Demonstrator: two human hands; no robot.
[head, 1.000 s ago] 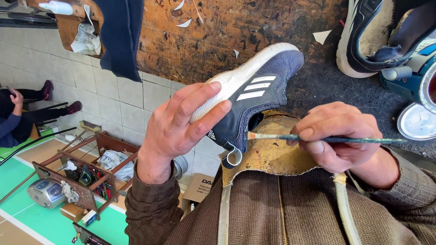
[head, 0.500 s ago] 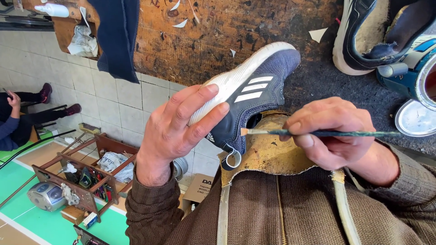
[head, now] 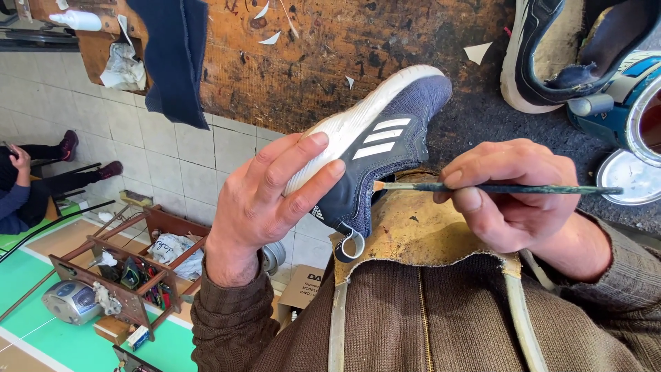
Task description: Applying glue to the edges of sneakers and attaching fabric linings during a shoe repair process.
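A dark blue sports shoe (head: 392, 148) with a white sole and three white stripes lies heel-down on my leather apron (head: 420, 231). My left hand (head: 265, 203) grips it around the white sole, fingers wrapped over the side. My right hand (head: 513, 196) pinches a thin, dark-handled brush (head: 496, 187) held level, its tip touching the shoe's collar near the heel. A brown knitted sleeve covers each wrist.
A worn wooden workbench (head: 330, 55) lies beyond the shoe, a dark cloth (head: 172, 58) hanging over it. Another shoe (head: 551, 55) and an open tin (head: 637, 114) with its lid (head: 630, 176) stand at the right. Below left: a wooden rack (head: 124, 269), a small radio (head: 72, 302), a seated person (head: 21, 186).
The brush tip has slid a little to the right along the shoe's collar, my right hand shifting with it. My left hand keeps the same grip on the shoe.
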